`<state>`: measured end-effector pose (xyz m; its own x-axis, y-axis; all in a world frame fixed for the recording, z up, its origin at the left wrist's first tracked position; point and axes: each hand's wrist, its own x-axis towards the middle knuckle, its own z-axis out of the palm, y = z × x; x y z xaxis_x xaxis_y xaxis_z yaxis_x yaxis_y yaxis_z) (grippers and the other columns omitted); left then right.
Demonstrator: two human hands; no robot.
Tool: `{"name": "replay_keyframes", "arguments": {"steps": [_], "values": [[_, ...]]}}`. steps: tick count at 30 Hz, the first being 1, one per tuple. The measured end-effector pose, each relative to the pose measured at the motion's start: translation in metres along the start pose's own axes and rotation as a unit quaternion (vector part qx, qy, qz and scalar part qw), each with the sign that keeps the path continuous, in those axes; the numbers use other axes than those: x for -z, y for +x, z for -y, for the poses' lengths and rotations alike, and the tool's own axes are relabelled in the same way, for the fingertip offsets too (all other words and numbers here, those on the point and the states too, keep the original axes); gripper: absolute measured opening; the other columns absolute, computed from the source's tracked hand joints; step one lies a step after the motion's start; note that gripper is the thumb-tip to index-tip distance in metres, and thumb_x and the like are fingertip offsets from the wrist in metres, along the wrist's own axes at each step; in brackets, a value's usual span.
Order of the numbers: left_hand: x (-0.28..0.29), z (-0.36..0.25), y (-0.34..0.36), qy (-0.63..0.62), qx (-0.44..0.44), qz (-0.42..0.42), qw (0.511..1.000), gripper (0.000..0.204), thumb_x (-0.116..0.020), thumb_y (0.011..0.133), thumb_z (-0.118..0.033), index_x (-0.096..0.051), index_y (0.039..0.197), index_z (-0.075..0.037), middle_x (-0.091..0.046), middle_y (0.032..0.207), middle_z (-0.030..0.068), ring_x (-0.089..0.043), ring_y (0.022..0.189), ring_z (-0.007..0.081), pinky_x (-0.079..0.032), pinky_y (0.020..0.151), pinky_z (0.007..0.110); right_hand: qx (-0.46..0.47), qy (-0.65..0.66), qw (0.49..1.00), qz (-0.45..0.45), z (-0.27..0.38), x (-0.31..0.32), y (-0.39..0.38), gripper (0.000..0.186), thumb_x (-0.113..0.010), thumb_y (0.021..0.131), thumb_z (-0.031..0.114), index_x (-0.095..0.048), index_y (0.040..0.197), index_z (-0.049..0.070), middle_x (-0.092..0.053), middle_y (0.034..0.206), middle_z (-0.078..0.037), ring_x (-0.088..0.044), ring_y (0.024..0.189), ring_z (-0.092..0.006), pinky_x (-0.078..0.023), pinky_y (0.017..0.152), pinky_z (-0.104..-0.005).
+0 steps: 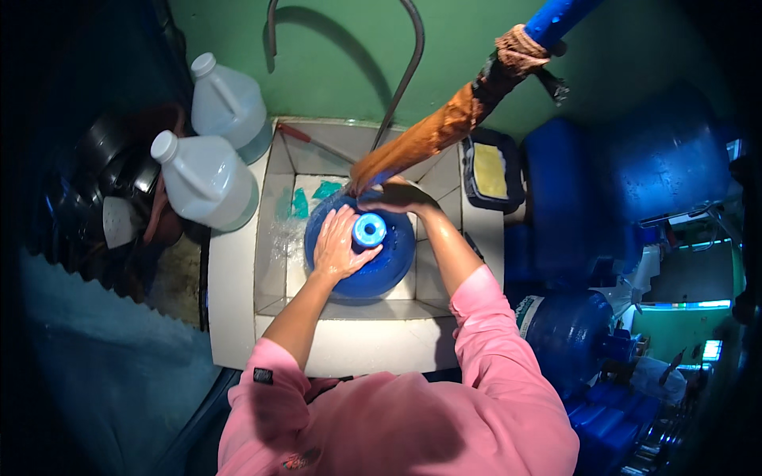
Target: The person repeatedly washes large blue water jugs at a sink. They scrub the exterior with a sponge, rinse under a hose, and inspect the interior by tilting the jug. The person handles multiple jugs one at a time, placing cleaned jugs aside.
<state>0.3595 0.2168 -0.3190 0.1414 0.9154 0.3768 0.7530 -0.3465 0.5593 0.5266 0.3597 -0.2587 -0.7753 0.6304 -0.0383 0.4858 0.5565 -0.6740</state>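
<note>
A round blue water jug (389, 274) stands upright in the tiled sink (274, 238), its neck pointing up. The light blue top (369, 230) of the neck has a dark hole in its middle. My left hand (337, 246) lies wet on the jug's shoulder beside the neck, fingers spread and thumb near the neck's base. On the far side, my right hand (393, 197) rests against the jug with its fingers stretched leftward, partly in shadow. Just above it ends an orange-brown wrapped pipe (429, 131), and water runs down at its lower end.
Two white plastic jugs (210, 182) stand on the left ledge. Green scraps (300, 202) and a red-handled tool (294, 132) are in or on the sink. A dark tub with a yellow sponge (490, 170) sits right. Several blue water jugs (563, 329) stand beyond. A grey hose (409, 71) arches behind.
</note>
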Motion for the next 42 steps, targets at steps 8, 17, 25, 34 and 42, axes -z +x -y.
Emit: {"name": "replay_keyframes", "arguments": {"steps": [8, 17, 25, 34, 42], "values": [[-0.004, 0.0, -0.002, -0.02, 0.015, -0.002, 1.0, 0.068, -0.083, 0.07, -0.045, -0.06, 0.115, 0.0, -0.057, 0.132, 0.0173, -0.046, 0.136, 0.0338, -0.029, 0.117, 0.05, -0.268, -0.17, 0.871, -0.376, -0.146, 0.105, -0.111, 0.062, -0.067, 0.081, 0.011, -0.051, 0.141, 0.007, -0.054, 0.141, -0.02, -0.046, 0.135, -0.0357, -0.034, 0.114, -0.0399], [0.003, -0.008, 0.006, -0.002, 0.047, 0.037, 0.998, 0.074, -0.084, 0.067, -0.039, -0.055, 0.126, -0.005, -0.054, 0.137, 0.0137, -0.044, 0.137, 0.033, -0.028, 0.118, 0.049, -0.421, -0.223, 0.875, -0.084, -0.197, 0.102, -0.112, 0.09, -0.072, 0.071, 0.013, -0.03, 0.151, 0.012, -0.029, 0.156, -0.02, -0.033, 0.142, -0.0433, -0.036, 0.11, -0.0591], [-0.001, -0.005, 0.003, 0.007, 0.034, 0.024, 0.999, 0.071, -0.084, 0.069, -0.044, -0.057, 0.121, -0.003, -0.054, 0.135, 0.0144, -0.047, 0.133, 0.0334, -0.03, 0.117, 0.049, -0.254, 0.489, 0.716, -0.428, -0.178, 0.135, -0.124, 0.034, -0.065, 0.086, 0.022, -0.066, 0.112, 0.0, -0.071, 0.098, -0.015, -0.071, 0.086, -0.0285, -0.059, 0.082, -0.0406], [-0.007, 0.001, -0.002, -0.001, 0.045, 0.031, 0.998, 0.073, -0.081, 0.071, -0.043, -0.056, 0.129, -0.007, -0.053, 0.14, 0.0128, -0.044, 0.137, 0.0305, -0.026, 0.119, 0.047, 0.006, 0.224, 0.858, -0.462, 0.052, -0.038, -0.122, 0.037, -0.074, 0.079, 0.008, -0.067, 0.114, -0.001, -0.067, 0.109, -0.011, -0.066, 0.098, -0.0259, -0.054, 0.087, -0.0383], [-0.021, 0.021, -0.014, 0.043, -0.025, 0.047, 0.998, 0.074, -0.067, 0.081, -0.048, -0.049, 0.141, -0.007, -0.051, 0.143, 0.0154, -0.04, 0.141, 0.0292, -0.021, 0.122, 0.045, 0.113, -0.11, 0.946, -0.283, 0.077, -0.039, -0.052, 0.019, -0.075, 0.073, 0.012, -0.07, 0.09, 0.007, -0.065, 0.085, -0.008, -0.064, 0.077, -0.0269, -0.052, 0.067, -0.0379]]}}
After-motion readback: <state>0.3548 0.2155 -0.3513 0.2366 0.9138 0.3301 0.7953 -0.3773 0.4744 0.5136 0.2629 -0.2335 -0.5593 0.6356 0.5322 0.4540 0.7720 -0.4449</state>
